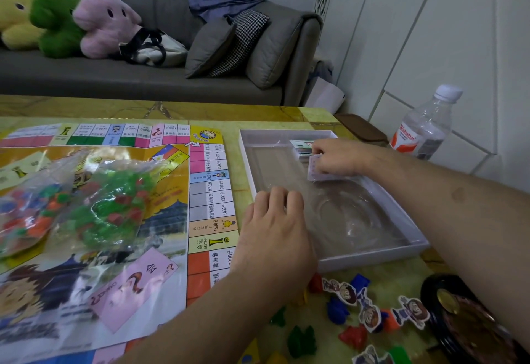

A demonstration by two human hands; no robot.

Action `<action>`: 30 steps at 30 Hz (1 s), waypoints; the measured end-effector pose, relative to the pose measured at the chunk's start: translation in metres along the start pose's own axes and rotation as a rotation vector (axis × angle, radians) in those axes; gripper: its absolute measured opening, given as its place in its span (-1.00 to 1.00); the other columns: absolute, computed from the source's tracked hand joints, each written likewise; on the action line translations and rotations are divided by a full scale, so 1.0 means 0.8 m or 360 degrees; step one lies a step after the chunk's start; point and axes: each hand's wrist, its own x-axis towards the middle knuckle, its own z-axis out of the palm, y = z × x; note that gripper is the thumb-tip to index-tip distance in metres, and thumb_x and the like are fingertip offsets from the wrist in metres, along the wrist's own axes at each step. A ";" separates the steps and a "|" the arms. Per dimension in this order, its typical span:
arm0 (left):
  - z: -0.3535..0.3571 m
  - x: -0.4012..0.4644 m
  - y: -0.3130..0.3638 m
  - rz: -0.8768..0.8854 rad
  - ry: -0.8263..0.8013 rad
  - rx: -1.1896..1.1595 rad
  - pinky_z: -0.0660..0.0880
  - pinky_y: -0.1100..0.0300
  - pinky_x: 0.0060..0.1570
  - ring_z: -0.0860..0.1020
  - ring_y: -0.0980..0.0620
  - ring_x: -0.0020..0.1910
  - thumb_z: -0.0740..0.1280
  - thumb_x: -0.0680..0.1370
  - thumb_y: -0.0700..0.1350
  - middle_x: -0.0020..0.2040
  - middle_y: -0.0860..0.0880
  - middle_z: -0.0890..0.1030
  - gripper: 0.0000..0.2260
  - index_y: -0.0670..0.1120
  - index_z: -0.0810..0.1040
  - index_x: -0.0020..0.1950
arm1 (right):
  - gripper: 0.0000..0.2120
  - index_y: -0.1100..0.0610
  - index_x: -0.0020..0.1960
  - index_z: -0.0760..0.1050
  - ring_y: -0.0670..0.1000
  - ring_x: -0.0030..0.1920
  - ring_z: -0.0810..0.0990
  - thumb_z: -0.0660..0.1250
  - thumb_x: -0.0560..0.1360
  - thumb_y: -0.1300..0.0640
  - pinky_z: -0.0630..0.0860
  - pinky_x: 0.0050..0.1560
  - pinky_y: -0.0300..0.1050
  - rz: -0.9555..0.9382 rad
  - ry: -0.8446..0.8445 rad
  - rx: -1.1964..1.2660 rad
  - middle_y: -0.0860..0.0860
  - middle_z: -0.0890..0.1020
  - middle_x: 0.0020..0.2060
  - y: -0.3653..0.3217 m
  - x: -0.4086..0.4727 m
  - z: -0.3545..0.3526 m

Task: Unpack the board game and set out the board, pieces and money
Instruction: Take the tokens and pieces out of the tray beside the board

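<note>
Pinching the money point(317, 167) in the box point(372, 254) with right hand point(341, 157) for lifting out, steadying the box rim with flat, relaxed left hand point(275, 234) beside the board point(209, 191).

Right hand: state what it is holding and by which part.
The right hand grips a stack of cards by its top edge, inside the white box. Fingers hide the exact hold.

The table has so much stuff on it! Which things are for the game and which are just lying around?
For the game: board, bags of pieces, box tray, money stack under the right hand, character cut-outs.

Just lying around: water bottle, plush toys, cushions.
</note>
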 end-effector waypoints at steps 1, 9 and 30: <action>-0.001 0.000 0.000 0.0004 0.0000 0.0004 0.31 0.07 0.34 0.25 0.02 0.22 0.16 0.57 -0.05 0.27 0.04 0.30 -0.70 0.05 0.27 0.30 | -0.82 0.14 0.10 0.55 0.02 -0.12 0.47 0.25 0.54 0.21 0.39 -0.20 -0.06 -0.0009 -0.0010 -0.0016 0.04 0.58 -0.08 0.000 0.000 -0.001; -0.005 -0.002 0.001 0.0002 -0.0024 -0.0010 0.32 0.06 0.34 0.26 0.01 0.21 0.16 0.58 -0.05 0.26 0.04 0.31 -0.72 0.05 0.27 0.29 | -0.79 0.30 0.13 0.57 0.14 -0.03 0.51 0.19 0.60 0.32 0.34 -0.22 -0.04 -0.0060 0.0059 -0.0038 0.20 0.61 0.00 -0.006 -0.022 -0.014; -0.184 -0.154 -0.062 -0.1030 -0.0209 -0.2284 0.52 0.21 -0.47 0.67 -0.06 -0.42 0.21 0.68 -0.19 -0.34 -0.17 0.67 -0.80 -0.28 0.56 0.08 | 0.16 -0.29 0.66 -0.15 -0.04 0.61 0.24 0.59 0.36 -0.23 0.42 0.48 0.17 -0.0817 -0.0041 0.0904 -0.30 0.03 0.62 -0.240 -0.298 0.038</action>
